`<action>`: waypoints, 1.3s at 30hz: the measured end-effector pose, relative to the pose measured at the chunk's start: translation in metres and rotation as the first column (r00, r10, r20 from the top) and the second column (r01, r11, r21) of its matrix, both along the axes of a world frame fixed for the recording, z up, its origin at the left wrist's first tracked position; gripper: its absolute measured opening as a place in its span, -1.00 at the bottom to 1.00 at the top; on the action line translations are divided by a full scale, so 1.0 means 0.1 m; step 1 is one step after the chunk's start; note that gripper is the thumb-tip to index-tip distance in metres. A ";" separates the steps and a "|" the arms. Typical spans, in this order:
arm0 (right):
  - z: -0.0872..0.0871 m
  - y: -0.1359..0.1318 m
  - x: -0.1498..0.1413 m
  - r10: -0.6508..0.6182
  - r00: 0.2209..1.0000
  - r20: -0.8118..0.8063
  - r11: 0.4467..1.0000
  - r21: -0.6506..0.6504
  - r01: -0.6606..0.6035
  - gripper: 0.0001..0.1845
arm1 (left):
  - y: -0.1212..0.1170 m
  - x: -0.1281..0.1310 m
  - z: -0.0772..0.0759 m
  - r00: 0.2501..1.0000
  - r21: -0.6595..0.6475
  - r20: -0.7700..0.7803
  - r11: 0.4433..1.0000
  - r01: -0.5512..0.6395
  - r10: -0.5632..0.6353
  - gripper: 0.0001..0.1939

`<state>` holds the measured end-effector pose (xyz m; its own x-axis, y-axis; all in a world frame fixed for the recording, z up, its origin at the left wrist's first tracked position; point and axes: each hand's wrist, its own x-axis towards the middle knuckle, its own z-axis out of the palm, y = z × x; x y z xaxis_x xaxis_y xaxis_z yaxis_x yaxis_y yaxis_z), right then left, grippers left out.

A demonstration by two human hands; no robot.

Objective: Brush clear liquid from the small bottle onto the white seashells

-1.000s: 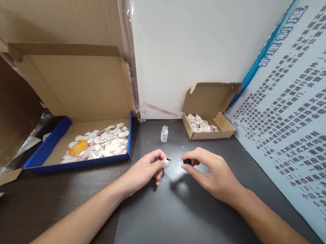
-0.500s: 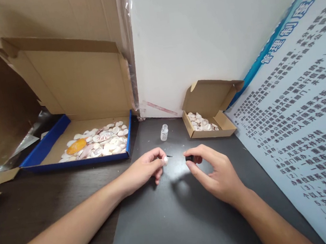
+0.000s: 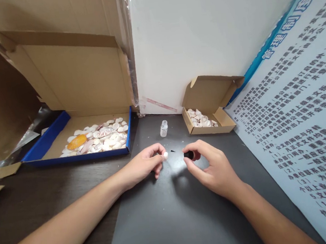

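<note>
Between the thumb and fingertips of my left hand (image 3: pixel 148 162) is a small white shell (image 3: pixel 165 155). My right hand (image 3: pixel 211 163) pinches a black brush cap (image 3: pixel 189 155) by its side. A thin dark brush tip (image 3: pixel 173 151) points from the cap toward the shell, with a small gap between them; its stem is hard to make out. Beyond both hands stands a small clear glass bottle (image 3: pixel 164 129), upright and uncapped, with a pale label.
To the left, an opened blue-edged cardboard box (image 3: pixel 78 158) holds many shells and an orange oval piece (image 3: pixel 76 142). A smaller opened cardboard box (image 3: pixel 211 130) with shells sits at the back right. A printed poster (image 3: pixel 299 121) borders the right side.
The brush tip has moved away from the shell, slightly right and up in the picture. The cap has tilted a little. Both hands keep their grip.
</note>
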<state>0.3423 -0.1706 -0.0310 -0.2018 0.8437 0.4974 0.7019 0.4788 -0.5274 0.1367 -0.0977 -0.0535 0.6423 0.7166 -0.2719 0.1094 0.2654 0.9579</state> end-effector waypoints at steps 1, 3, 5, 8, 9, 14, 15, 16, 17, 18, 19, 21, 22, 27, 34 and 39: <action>0.00 0.00 0.00 -0.002 1.000 -0.008 1.000 0.004 0.002 -0.88 | 0.00 0.00 0.00 1.000 -0.001 0.002 1.000 -0.001 0.001 -0.81; 0.01 0.01 0.00 0.027 0.999 -0.021 1.000 0.011 -0.026 -0.87 | 0.00 0.00 0.00 1.000 -0.006 0.015 1.000 0.000 0.000 -0.81; 0.01 0.01 0.00 0.045 0.999 -0.009 0.999 -0.004 -0.045 -0.86 | 0.00 0.00 -0.01 1.000 -0.015 0.029 1.000 0.002 -0.001 -0.81; 0.01 0.00 0.00 -0.005 1.000 0.014 1.000 -0.029 0.005 -0.89 | 0.01 0.00 -0.03 0.999 -0.034 0.049 0.999 -0.007 0.009 -0.79; 0.01 0.00 0.00 -0.019 1.000 0.008 0.999 -0.027 0.019 -0.90 | 0.01 0.00 -0.03 0.998 -0.042 0.057 0.999 -0.014 0.017 -0.78; 0.00 0.00 0.00 -0.017 1.000 -0.002 0.999 -0.043 0.017 -0.88 | 0.00 0.00 0.01 0.992 -0.090 0.102 0.994 -0.067 0.076 -0.80; 0.00 0.00 0.00 -0.031 1.000 0.007 0.998 -0.055 0.031 -0.89 | 0.01 0.00 0.02 0.989 -0.106 0.114 0.991 -0.079 0.091 -0.81; 0.00 0.00 0.00 -0.042 0.999 0.009 0.997 -0.060 0.043 -0.90 | 0.01 0.00 0.04 0.986 -0.125 0.129 0.988 -0.090 0.106 -0.81; 0.00 0.00 0.00 -0.047 0.999 0.002 0.997 -0.057 0.047 -0.91 | 0.01 -0.01 0.05 0.982 -0.144 0.143 0.984 -0.102 0.123 -0.81; 0.00 0.01 0.00 -0.044 0.999 -0.011 0.998 -0.050 0.043 -0.90 | 0.01 -0.01 0.06 0.978 -0.164 0.157 0.980 -0.112 0.138 -0.81; -0.01 0.01 0.00 -0.036 0.999 -0.023 0.998 -0.044 0.035 -0.89 | 0.01 -0.02 0.07 0.974 -0.181 0.170 0.976 -0.119 0.151 -0.80; -0.01 0.01 0.00 -0.026 1.000 -0.018 0.998 -0.050 0.025 -0.89 | 0.02 -0.02 0.08 0.968 -0.205 0.190 0.971 -0.125 0.165 -0.80; -0.01 0.01 0.00 -0.031 1.000 -0.005 0.998 -0.055 0.030 -0.89 | 0.02 -0.02 0.08 0.966 -0.213 0.196 0.969 -0.125 0.168 -0.80; -0.01 -0.01 -0.01 -0.023 0.999 -0.041 1.000 -0.021 0.022 -0.88 | 0.02 -0.03 0.07 0.963 -0.226 0.214 0.967 -0.115 0.165 -0.81; -0.01 -0.02 -0.02 0.004 1.000 -0.024 1.000 -0.015 -0.004 -0.90 | 0.03 -0.03 0.06 0.955 -0.210 0.234 0.969 -0.131 0.180 -0.80; -0.02 0.00 -0.02 0.028 1.000 -0.005 0.999 -0.032 -0.028 -0.89 | 0.02 -0.02 0.05 0.953 -0.198 0.249 0.972 -0.124 0.172 -0.77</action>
